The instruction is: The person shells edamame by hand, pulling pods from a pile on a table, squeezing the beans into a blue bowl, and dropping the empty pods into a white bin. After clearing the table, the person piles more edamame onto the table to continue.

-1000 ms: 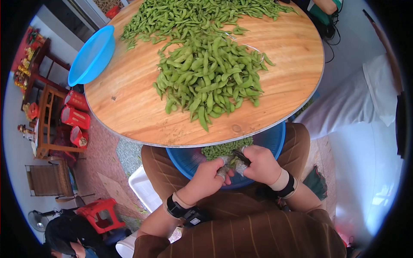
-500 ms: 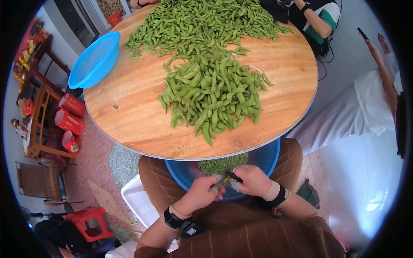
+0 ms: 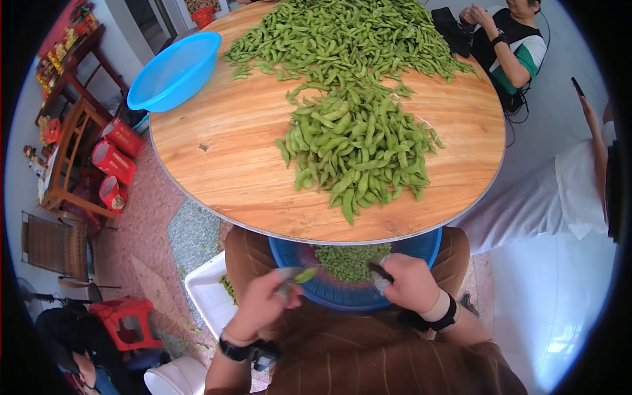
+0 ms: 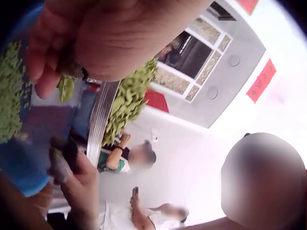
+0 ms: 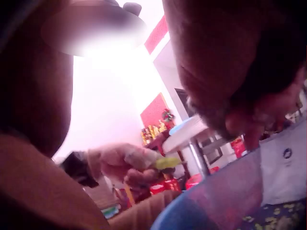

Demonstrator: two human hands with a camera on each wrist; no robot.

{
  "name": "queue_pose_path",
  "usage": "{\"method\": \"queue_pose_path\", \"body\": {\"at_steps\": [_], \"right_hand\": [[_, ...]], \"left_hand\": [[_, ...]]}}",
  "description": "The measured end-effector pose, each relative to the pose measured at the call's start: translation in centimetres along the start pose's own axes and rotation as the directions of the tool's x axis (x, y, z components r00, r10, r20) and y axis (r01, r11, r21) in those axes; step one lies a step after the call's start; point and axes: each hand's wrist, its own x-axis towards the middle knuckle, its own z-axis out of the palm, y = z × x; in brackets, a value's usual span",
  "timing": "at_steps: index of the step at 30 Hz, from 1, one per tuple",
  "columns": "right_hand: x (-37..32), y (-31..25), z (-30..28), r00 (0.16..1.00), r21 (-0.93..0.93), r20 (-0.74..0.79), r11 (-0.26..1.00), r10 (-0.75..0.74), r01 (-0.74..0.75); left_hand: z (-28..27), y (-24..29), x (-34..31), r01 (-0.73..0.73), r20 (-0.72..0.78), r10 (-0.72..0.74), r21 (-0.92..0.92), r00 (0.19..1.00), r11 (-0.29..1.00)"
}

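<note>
In the head view my left hand (image 3: 263, 306) is left of the blue basin (image 3: 428, 247), pinching a green soybean pod (image 3: 305, 275) between thumb and fingers. Grey wrapping covers part of its thumb. My right hand (image 3: 415, 283) is over the basin's right side and grips a small dark tool (image 3: 380, 271); which tool it is I cannot tell. Its thumb also has a pale wrapping. Shelled green beans (image 3: 352, 263) lie in the basin between my knees. In the right wrist view the pod (image 5: 167, 163) sticks out of the left hand's fingers.
A round wooden table (image 3: 224, 178) stands in front, its edge over the basin. Soybean pods (image 3: 362, 145) are heaped on it, and a light blue bowl (image 3: 178, 69) sits at its left. A white tray (image 3: 204, 289) is at my left. Another person (image 3: 517, 59) sits across.
My hands were together over the basin with a pod between them; now they are apart. The left hand has moved left with the pod, while the right keeps its dark tool.
</note>
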Motion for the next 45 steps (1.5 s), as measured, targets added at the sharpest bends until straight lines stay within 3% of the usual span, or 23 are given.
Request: {"method": "queue_pose_path", "body": {"at_steps": [2, 4, 5, 7, 8, 10, 11, 13, 18, 20, 21, 25, 27, 28, 29, 30, 31, 33, 34, 38, 40, 42, 45], "right_hand": [[1.3, -0.9, -0.6, 0.999, 0.061, -0.033, 0.998, 0.035, -0.033], [3.0, -1.2, -0.8, 0.969, -0.065, -0.246, 0.998, 0.002, -0.019], [4.2, -1.5, -0.6, 0.968, -0.056, -0.251, 0.998, 0.002, -0.017], [6.6, -1.8, -0.2, 0.899, -0.112, -0.437, 0.991, 0.014, -0.07], [7.0, -1.6, 0.0, 0.897, -0.161, -0.442, 0.983, 0.012, -0.092], [7.4, -1.2, -0.1, 0.898, -0.116, -0.439, 0.989, 0.031, -0.091], [7.3, -0.9, -0.3, 0.9, -0.08, -0.433, 0.992, 0.053, -0.096], [6.8, -0.2, -0.7, 0.906, -0.004, -0.415, 0.995, 0.087, -0.098], [5.2, 0.1, -1.8, 0.917, 0.083, -0.376, 0.991, 0.131, -0.108], [4.5, -0.4, -2.5, 0.924, 0.287, -0.301, 0.946, 0.237, -0.149], [4.1, -0.5, -2.8, 0.923, 0.284, -0.303, 0.947, 0.237, -0.15], [2.7, -0.7, -4.2, 0.92, 0.589, -0.245, 0.8, 0.306, -0.109], [1.8, -0.8, -5.0, 0.903, 0.678, -0.213, 0.722, 0.373, -0.139], [1.3, -0.8, -5.4, 0.919, 0.738, -0.091, 0.646, 0.384, -0.197], [1.0, -0.8, -5.8, 0.925, 0.785, 0.035, 0.563, 0.378, -0.26], [0.7, -0.6, -5.9, 0.943, 0.752, 0.099, 0.597, 0.318, -0.28], [0.5, -0.6, -5.7, 0.942, 0.758, 0.103, 0.588, 0.321, -0.283], [0.0, -0.7, -5.3, 0.947, 0.695, 0.195, 0.645, 0.256, -0.317], [-0.2, -0.1, -4.3, 0.976, 0.641, 0.112, 0.737, 0.187, -0.215], [-0.7, 0.6, -3.0, 0.988, 0.64, 0.09, 0.753, 0.125, -0.154], [-0.8, 0.9, -3.1, 0.963, 0.655, 0.218, 0.708, 0.156, -0.263], [-0.7, 0.4, -3.7, 0.943, 0.692, 0.267, 0.642, 0.2, -0.332], [-0.8, 0.5, -4.0, 0.908, 0.736, 0.342, 0.532, 0.241, -0.419]], "left_hand": [[-3.2, -0.6, -2.4, -0.016, -0.167, 0.013, -0.018, 0.986, 1.0], [-5.6, -1.2, -4.8, 0.015, -0.395, 0.091, 0.257, 0.914, 0.966], [-6.6, -1.8, -5.7, 0.09, -0.49, 0.076, 0.307, 0.868, 0.947], [-8.8, -3.9, -7.0, 0.309, -0.506, 0.257, 0.78, 0.824, 0.544], [-8.8, -4.3, -7.2, 0.315, -0.51, 0.261, 0.782, 0.82, 0.539], [-7.0, -3.9, -6.9, 0.399, -0.469, 0.599, 0.88, 0.649, 0.258], [-6.3, -3.2, -6.3, 0.4, -0.469, 0.6, 0.88, 0.648, 0.256], [-4.4, -0.8, -4.5, 0.081, -0.407, 0.611, 0.869, 0.679, 0.489], [2.9, 4.9, 1.0, -0.395, -0.039, 0.768, 0.84, 0.64, 0.372], [5.3, 6.7, 3.3, -0.542, 0.094, 0.801, 0.781, 0.592, 0.309], [6.3, 7.7, 4.3, -0.61, 0.146, 0.813, 0.737, 0.564, 0.291], [7.9, 8.3, 6.6, -0.675, 0.32, 0.781, 0.718, 0.537, 0.17], [7.9, 8.3, 6.0, -0.668, 0.38, 0.607, 0.65, 0.698, 0.362], [8.0, 8.3, 5.9, -0.668, 0.388, 0.598, 0.651, 0.701, 0.36], [8.0, 8.1, 5.7, -0.662, 0.338, 0.59, 0.552, 0.734, 0.507], [8.0, 7.9, 5.6, -0.635, 0.286, 0.57, 0.436, 0.77, 0.638], [8.1, 7.6, 5.4, -0.628, 0.288, 0.561, 0.441, 0.776, 0.641], [8.6, 6.9, 5.1, -0.495, 0.195, 0.455, 0.323, 0.869, 0.807], [8.7, 6.4, 5.2, -0.49, 0.196, 0.449, 0.326, 0.872, 0.809], [9.0, 5.6, 5.3, -0.527, 0.217, 0.482, 0.41, 0.849, 0.744], [9.3, 5.8, 5.2, -0.517, 0.242, 0.457, 0.441, 0.856, 0.734], [9.5, 5.9, 5.2, -0.57, 0.271, 0.516, 0.554, 0.813, 0.607], [9.4, 5.4, 5.3, -0.552, 0.254, 0.507, 0.563, 0.824, 0.615]]}}
